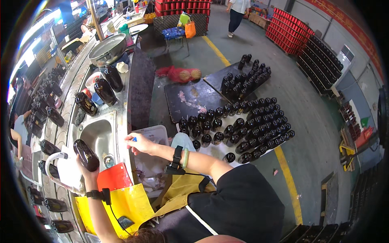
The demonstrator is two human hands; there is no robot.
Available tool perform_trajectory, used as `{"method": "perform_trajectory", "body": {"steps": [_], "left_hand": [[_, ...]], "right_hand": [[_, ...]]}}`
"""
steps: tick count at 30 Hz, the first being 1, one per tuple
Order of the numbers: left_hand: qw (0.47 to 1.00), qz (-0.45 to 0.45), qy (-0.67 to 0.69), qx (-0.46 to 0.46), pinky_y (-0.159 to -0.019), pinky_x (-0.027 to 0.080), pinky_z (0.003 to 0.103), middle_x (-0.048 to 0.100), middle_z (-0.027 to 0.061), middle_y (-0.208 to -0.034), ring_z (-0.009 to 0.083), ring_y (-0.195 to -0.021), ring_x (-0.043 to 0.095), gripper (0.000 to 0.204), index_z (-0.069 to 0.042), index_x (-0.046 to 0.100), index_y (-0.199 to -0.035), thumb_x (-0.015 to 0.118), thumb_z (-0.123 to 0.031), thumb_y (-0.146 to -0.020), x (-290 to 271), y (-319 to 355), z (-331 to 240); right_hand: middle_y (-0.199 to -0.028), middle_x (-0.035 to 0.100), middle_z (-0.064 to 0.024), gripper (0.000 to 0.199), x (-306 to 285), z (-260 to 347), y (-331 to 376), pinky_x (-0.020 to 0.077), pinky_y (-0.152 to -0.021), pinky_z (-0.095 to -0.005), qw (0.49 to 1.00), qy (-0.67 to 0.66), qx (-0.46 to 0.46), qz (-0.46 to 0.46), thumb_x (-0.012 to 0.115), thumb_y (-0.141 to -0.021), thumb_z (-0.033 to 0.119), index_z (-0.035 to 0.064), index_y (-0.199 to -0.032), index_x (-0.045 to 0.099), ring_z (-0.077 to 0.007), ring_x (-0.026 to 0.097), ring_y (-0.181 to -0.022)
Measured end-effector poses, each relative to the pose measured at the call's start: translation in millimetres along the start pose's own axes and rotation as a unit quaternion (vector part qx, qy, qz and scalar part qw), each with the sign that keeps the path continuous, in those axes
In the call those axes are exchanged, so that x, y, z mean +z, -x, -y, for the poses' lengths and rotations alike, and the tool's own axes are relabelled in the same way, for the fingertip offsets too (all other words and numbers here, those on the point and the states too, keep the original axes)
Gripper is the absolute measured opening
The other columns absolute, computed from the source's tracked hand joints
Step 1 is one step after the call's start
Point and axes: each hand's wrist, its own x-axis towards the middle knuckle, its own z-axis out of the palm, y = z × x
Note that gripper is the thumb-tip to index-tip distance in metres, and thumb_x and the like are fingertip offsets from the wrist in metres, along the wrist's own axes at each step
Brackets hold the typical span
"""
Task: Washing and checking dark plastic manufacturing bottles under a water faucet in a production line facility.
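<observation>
My left hand (90, 172) is wrapped round a dark glossy bottle (86, 155), tilted over the near end of the metal sink (115, 139). My right hand (142, 145) hovers past the sink's right edge, above a pale plastic tub (162, 135). Between its bent fingers a small blue thing (135, 139) shows; most of it is hidden, so its kind is unclear. A white curved pipe (48, 162) stands left of the bottle. Red sheeting (119, 177) and yellow sheeting (117, 206) cover the sink's near side.
Three dark bottles, one of them this bottle (105, 92), stand beyond the sink near a large metal bowl (107, 49). More bottles line the conveyor (67, 93) at left. Many dark bottles (251, 135) crowd a low pallet on the right. A person (237, 16) walks far off.
</observation>
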Motion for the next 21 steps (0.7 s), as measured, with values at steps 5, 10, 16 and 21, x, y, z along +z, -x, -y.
{"method": "perform_trajectory", "body": {"steps": [5,10,16,21], "left_hand": [[0.998,-0.019,0.032,-0.047,-0.085,0.055,0.04,0.062,0.0076,-0.116,0.0243,-0.101,0.062,0.055,-0.015,0.059,-0.121,0.073,-0.047,-0.079,7,-1,6],[0.989,-0.051,0.114,-0.073,-0.098,0.052,0.047,0.06,0.015,-0.125,0.034,-0.112,0.059,0.06,-0.008,0.056,-0.13,0.075,-0.034,-0.079,-5,2,2],[0.994,-0.044,0.072,-0.072,-0.1,0.05,0.046,0.062,0.014,-0.125,0.0328,-0.116,0.058,0.054,-0.007,0.056,-0.131,0.068,-0.033,-0.086,-16,4,11],[0.994,-0.058,0.075,-0.048,-0.097,0.051,0.045,0.063,0.0121,-0.124,0.0323,-0.113,0.059,0.056,-0.01,0.057,-0.132,0.072,-0.039,-0.086,-17,15,10]], "right_hand": [[-0.09,0.066,-0.0084,0.036,-17,1,4,0.0553,-0.053,-0.0276,0.999,-0.036,-0.02,-0.025,0.056,-0.1,0.017,0.0057,-0.133,0.046,-0.0106,0.061,-0.061],[-0.097,0.068,-0.0181,0.067,-67,32,0,0.0574,-0.056,-0.0349,0.977,-0.165,-0.055,-0.121,0.061,-0.097,0.014,0.0138,-0.151,0.02,-0.0164,0.061,-0.06],[-0.091,0.068,-0.0175,0.08,-245,25,47,0.0594,-0.058,-0.0351,0.903,-0.255,-0.13,-0.321,0.057,-0.093,0.002,0.0234,-0.153,0.008,-0.017,0.063,-0.059],[-0.086,0.063,-0.0189,0.079,-377,-27,158,0.0531,-0.051,-0.0343,0.762,-0.312,-0.131,-0.552,0.058,-0.084,-0.01,0.0161,-0.147,0.018,-0.0224,0.06,-0.061]]}}
